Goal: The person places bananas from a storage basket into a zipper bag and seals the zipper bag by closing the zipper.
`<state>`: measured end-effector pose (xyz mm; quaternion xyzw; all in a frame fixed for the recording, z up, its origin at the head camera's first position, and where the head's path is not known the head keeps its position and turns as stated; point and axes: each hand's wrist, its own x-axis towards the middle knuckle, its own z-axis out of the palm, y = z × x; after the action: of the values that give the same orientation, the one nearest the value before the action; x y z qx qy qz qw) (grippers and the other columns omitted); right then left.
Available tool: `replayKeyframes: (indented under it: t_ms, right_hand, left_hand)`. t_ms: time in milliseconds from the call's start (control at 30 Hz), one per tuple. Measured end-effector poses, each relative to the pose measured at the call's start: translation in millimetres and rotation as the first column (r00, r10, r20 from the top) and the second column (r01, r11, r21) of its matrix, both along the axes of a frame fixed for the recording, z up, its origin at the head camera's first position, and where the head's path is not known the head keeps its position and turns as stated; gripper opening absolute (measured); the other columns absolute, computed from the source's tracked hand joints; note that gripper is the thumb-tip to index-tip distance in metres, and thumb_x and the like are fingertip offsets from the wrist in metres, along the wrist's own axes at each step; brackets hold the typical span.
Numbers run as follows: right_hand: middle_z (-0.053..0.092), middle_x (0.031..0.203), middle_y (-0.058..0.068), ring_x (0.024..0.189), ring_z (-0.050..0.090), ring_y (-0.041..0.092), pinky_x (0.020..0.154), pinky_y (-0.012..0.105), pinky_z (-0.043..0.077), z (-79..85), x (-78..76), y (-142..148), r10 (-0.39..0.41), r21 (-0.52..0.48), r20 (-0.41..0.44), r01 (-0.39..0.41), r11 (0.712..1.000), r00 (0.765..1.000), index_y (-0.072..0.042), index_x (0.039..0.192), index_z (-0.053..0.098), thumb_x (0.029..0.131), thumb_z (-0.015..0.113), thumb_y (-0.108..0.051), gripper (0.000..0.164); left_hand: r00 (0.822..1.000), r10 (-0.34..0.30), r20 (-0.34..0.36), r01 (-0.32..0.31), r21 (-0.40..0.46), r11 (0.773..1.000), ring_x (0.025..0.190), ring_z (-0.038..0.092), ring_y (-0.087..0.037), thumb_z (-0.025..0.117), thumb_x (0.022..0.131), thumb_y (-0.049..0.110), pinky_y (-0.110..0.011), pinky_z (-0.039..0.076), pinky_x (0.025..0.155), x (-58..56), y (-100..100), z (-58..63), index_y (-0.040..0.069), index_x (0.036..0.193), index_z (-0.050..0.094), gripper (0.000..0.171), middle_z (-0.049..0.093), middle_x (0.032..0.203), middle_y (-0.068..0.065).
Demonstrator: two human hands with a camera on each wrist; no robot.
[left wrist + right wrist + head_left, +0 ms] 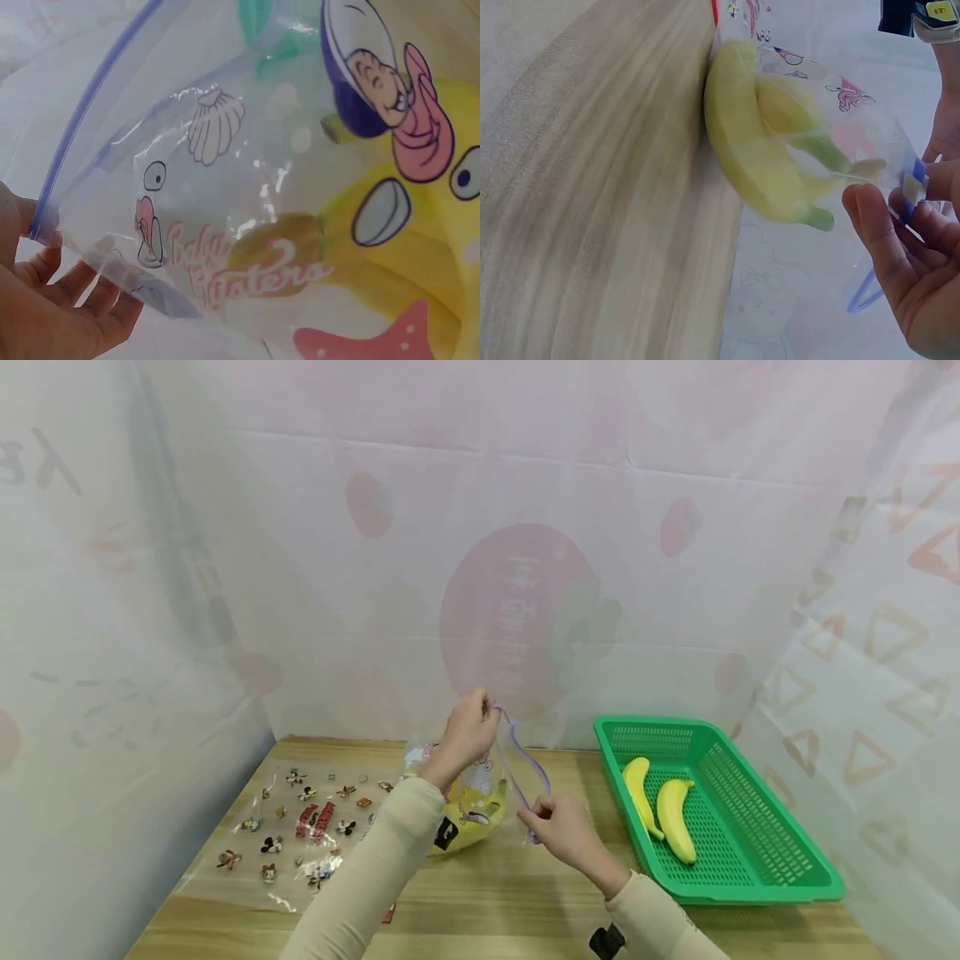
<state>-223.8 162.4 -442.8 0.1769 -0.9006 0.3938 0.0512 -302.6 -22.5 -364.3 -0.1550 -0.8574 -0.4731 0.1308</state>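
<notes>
- While both hands work at the centre, a flat clear bag (pixel 315 821) with cartoon prints lies at far left on the worktop (pixel 480 902), free of either hand.
- Left hand (pixel 471 727): thumb and fingers pinch the far, raised end of the purple zip strip (pixel 70 124); in its wrist view the remaining fingers lie against the film.
- Printed zip bag (pixel 214 187): base resting on the worktop, at least two bagged bananas (pixel 739 127) inside, mouth gaping between the hands. Hazards, in my judgement: thin film could slip if either pinch slackens; uneven pull could twist the strip and leave its halves misaligned; a banana end close to the mouth could foul the seal. Relative to the fingers, the strip spans from one pinch to the other, and the body hangs below and left of the right-hand fingers.
- Right hand (pixel 562 831): thumb and fingers pinch the near, lower end of the strip.
- Green basket (pixel 772 893): far right, well apart from the bag, holding two loose bananas (pixel 676 822).
</notes>
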Motion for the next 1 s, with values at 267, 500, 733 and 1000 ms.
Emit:
replayKeyframes:
  t_ms: [267, 500, 733, 1000]
  right_hand:
    - [0.053, 0.051, -0.009, 0.042, 0.045, 0.008, 0.04, 0.024, 0.037, 14.2, -8.1, 7.6, -0.082, 0.016, -0.085, 0.084, 0.996, 0.993, -0.014, 0.06, 0.062, 0.088, 0.067, -0.021, 0.029]
    - [0.057, 0.055, -0.007, 0.045, 0.049, 0.01, 0.041, 0.025, 0.04, 18.6, -21.1, 10.5, -0.131, 0.003, -0.096, 0.132, 0.991, 0.987, -0.012, 0.064, 0.063, 0.088, 0.068, -0.019, 0.025]
    - [0.057, 0.059, -0.007, 0.05, 0.048, 0.008, 0.047, 0.024, 0.042, 15.8, -32.6, 12.1, -0.166, 0.036, -0.178, 0.175, 0.984, 0.97, -0.014, 0.064, 0.06, 0.082, 0.072, -0.011, 0.021]
    - [0.061, 0.066, -0.007, 0.058, 0.054, 0.004, 0.051, 0.021, 0.047, 4.4, -32.7, 10.9, -0.09, -0.032, -0.314, 0.084, 0.996, 0.945, -0.014, 0.067, 0.059, 0.075, 0.071, 0.006, 0.025]
  left_hand:
    - [0.999, -0.015, -0.04, 0.022, 0.184, 0.983, 0.045, 0.053, -0.02, 0.051, 0.096, 0.01, -0.033, 0.048, 0.038, -2.2, 4.4, 6.4, 0.007, 0.086, 0.045, 0.012, 0.058, 0.12, -0.018]
    - [0.999, -0.048, -0.012, 0.05, 0.193, 0.98, 0.087, 0.061, -0.026, 0.052, 0.094, 0.014, -0.027, 0.053, 0.062, -5.2, -3.4, 6.2, 0.01, 0.083, 0.043, 0.015, 0.058, 0.124, -0.01]
    - [0.994, -0.104, 0.019, 0.101, 0.108, 0.989, 0.062, 0.045, -0.015, 0.052, 0.091, 0.015, -0.025, 0.04, 0.051, -10.5, -13.0, 2.7, 0.01, 0.084, 0.042, 0.013, 0.06, 0.097, -0.006]
    - [0.996, -0.086, -0.039, 0.081, -0.117, 0.99, 0.058, 0.04, -0.014, 0.051, 0.084, 0.004, -0.031, 0.039, 0.056, -18.5, -12.1, -0.3, 0.006, 0.109, 0.052, 0.026, 0.046, 0.072, -0.003]
